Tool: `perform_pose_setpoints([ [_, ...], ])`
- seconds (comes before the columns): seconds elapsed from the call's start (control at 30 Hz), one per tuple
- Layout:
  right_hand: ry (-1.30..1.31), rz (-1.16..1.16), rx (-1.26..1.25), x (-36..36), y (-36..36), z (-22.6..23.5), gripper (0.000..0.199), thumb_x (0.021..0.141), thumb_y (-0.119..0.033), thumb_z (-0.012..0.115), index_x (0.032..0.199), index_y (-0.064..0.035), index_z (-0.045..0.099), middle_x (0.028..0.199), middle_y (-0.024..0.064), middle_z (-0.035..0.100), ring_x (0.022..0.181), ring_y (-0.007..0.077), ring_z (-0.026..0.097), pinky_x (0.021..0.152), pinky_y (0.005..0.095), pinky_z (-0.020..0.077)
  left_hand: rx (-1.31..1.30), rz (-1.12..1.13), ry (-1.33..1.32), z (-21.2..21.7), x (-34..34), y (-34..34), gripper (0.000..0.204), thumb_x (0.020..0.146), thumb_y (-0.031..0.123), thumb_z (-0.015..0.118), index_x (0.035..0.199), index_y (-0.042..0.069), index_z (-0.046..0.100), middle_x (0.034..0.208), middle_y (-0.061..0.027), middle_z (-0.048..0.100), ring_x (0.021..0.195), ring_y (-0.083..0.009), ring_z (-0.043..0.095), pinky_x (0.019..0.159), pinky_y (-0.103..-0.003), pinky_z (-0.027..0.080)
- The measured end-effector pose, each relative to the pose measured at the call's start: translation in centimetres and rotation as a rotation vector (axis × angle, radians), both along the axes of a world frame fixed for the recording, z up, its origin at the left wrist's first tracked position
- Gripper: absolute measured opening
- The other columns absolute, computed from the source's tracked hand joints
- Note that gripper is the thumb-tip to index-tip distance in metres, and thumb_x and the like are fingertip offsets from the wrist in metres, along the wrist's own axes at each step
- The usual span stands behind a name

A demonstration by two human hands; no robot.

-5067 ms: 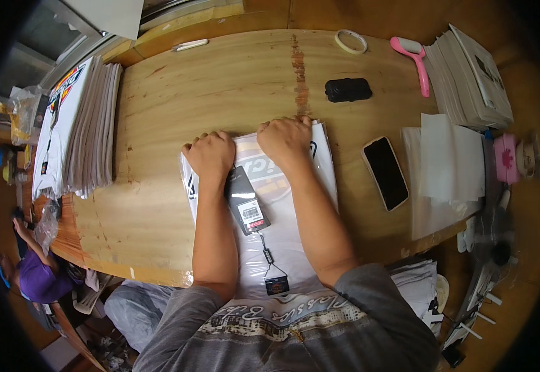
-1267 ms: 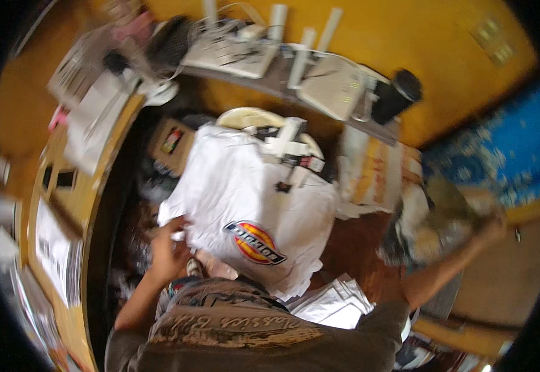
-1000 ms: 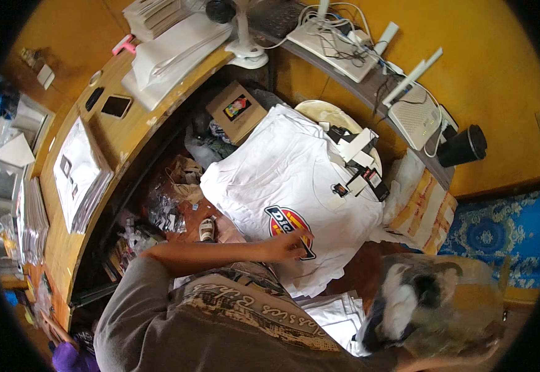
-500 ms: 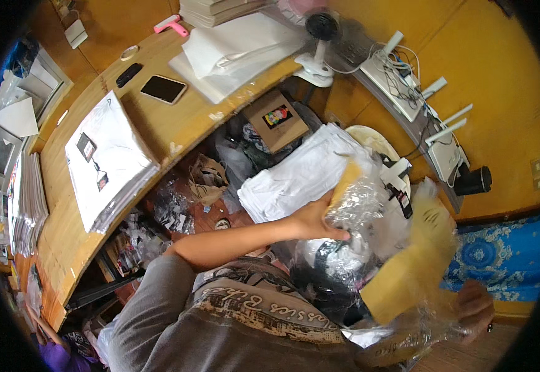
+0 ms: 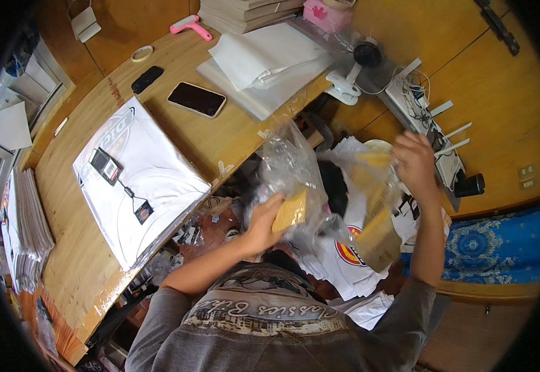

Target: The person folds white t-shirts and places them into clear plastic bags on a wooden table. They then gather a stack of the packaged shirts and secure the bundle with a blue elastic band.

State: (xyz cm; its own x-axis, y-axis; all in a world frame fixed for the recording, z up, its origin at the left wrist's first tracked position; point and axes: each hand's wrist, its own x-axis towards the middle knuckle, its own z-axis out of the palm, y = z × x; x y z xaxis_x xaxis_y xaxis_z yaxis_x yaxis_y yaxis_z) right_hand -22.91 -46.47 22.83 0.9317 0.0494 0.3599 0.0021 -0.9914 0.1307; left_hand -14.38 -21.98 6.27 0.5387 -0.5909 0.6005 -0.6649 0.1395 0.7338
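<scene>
Both hands (image 5: pixel 264 226) grip clear plastic bag (image 5: pixel 295 164); contents unclear

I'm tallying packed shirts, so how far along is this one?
Looks done: a folded white shirt with hang tags lies flat on the wooden table. In hand: the left hand and right hand hold a crinkled clear plastic bag open beside the table. Left: the shirt is not in the bag yet; more white shirts lie piled below.

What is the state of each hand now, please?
Left hand: closed on the clear plastic bag.
Right hand: closed on the same bag's other side.
</scene>
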Motion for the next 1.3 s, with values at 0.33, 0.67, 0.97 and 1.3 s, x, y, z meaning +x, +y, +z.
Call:
perform_pose_setpoints([
  [0.33,0.05,-0.088,-0.31,5.8,-7.9,-10.6,0.005,0.063,-0.008,0.049,0.065,-0.0046,0.053,0.075,0.0055,0.047,0.076,0.0208,0.046,0.063,0.0319,0.0369,0.211,-0.008,-0.199,-13.6,3.2,-9.5,0.023,0.059,0.007,0.058,0.08,0.005,0.048,0.097,-0.0125,0.045,0.075,-0.0309,0.052,0.061,-0.034,0.046],
  [0.67,0.332,-0.399,0.128,7.3,-12.3,-30.5,0.011,0.068,-0.012,0.05,0.073,-0.0053,0.057,0.094,0.0089,0.049,0.086,0.0258,0.05,0.071,0.035,0.0431,0.836,-0.205,0.699,-32.2,11.3,-7.4,0.056,0.066,0.028,0.065,0.112,0.008,0.04,0.103,-0.0129,0.05,0.094,-0.0239,0.049,0.072,-0.037,0.042],
  [0.97,0.15,-0.67,1.181,7.7,-16.6,-33.1,0.013,0.064,0.008,0.042,0.058,-0.0009,0.049,0.07,0.0065,0.048,0.056,0.0144,0.047,0.057,0.0275,0.0447,0.823,0.19,1.535,-28.5,10.2,-14.5,0.053,0.065,0.038,0.065,0.102,0.005,0.045,0.095,-0.0094,0.05,0.082,-0.0201,0.05,0.069,-0.029,0.043],
  [1.3,-0.488,-0.331,1.254,4.3,-18.0,-28.6,0.013,0.061,0.007,0.045,0.052,-0.0015,0.042,0.092,0.013,0.055,0.083,0.0192,0.05,0.075,0.0272,0.038,0.04,0.129,1.399,-18.0,6.7,-15.5,0.027,0.076,0.007,0.054,0.101,0.002,0.045,0.091,-0.0087,0.055,0.075,-0.0187,0.055,0.065,-0.029,0.047],
])
